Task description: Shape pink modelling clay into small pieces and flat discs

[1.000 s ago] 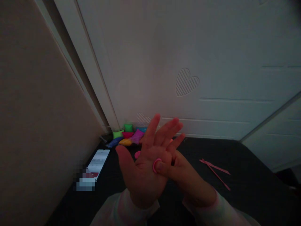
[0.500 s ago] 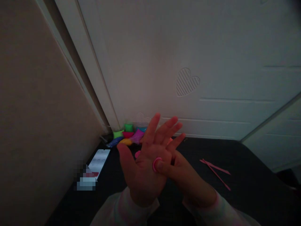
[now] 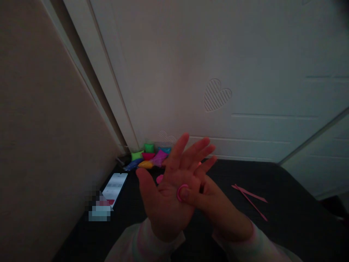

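My left hand is raised palm up with its fingers stretched and spread. A small pink lump of soft clay lies on that palm. My right hand reaches in from the right, and its thumb and fingertips press on the pink lump against the left palm. Both wrists wear pale sleeves. Another pink bit lies on the dark surface just behind the left hand.
Several small coloured packets lie piled at the back corner by the white door. A phone with a lit screen rests at the left on the dark mat. Thin pink sticks lie to the right.
The hands have barely shifted; the right thumb keeps working the pink lump on the left palm.
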Available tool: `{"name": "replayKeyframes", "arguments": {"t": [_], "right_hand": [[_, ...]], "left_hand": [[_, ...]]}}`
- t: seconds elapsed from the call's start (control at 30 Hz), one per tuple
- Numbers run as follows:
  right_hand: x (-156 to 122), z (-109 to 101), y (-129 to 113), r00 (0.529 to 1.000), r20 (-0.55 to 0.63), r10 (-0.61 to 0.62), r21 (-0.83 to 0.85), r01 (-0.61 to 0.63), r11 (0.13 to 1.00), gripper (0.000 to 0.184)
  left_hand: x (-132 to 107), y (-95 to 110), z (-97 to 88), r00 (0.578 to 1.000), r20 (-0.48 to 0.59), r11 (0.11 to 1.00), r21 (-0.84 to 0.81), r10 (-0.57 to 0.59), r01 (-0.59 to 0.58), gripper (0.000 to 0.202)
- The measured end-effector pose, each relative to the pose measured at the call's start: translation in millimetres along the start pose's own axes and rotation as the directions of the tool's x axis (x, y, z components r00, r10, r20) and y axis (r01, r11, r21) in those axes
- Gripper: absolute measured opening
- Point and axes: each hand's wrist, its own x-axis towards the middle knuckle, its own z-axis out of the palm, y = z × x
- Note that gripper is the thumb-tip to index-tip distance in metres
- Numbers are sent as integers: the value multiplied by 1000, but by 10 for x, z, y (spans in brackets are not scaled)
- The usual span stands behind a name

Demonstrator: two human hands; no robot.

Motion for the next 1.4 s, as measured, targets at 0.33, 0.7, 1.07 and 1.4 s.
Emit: {"name": "replayKeyframes", "arguments": {"t": [0.33, 0.7, 1.07, 1.4], "right_hand": [[-16, 18, -29, 999, -23, -29, -33, 28, 999, 30], [42, 36, 134, 947, -225, -227, -167, 192, 967, 61], [-46, 48, 68, 754, -198, -627, -695, 343, 632, 2], [-369, -643, 223, 805, -525, -277, -438, 24, 899, 16]], "left_hand": [[-18, -11, -9, 1000, 23, 1000, -17, 2, -2, 80], [18, -10, -94, 991, 1, 987, 96, 133, -133, 65], [94, -96, -154, 962, -135, 939, 286, 239, -193, 54], [-350, -608, -704, 941, 218, -42, 971, -258, -237, 30]]}}
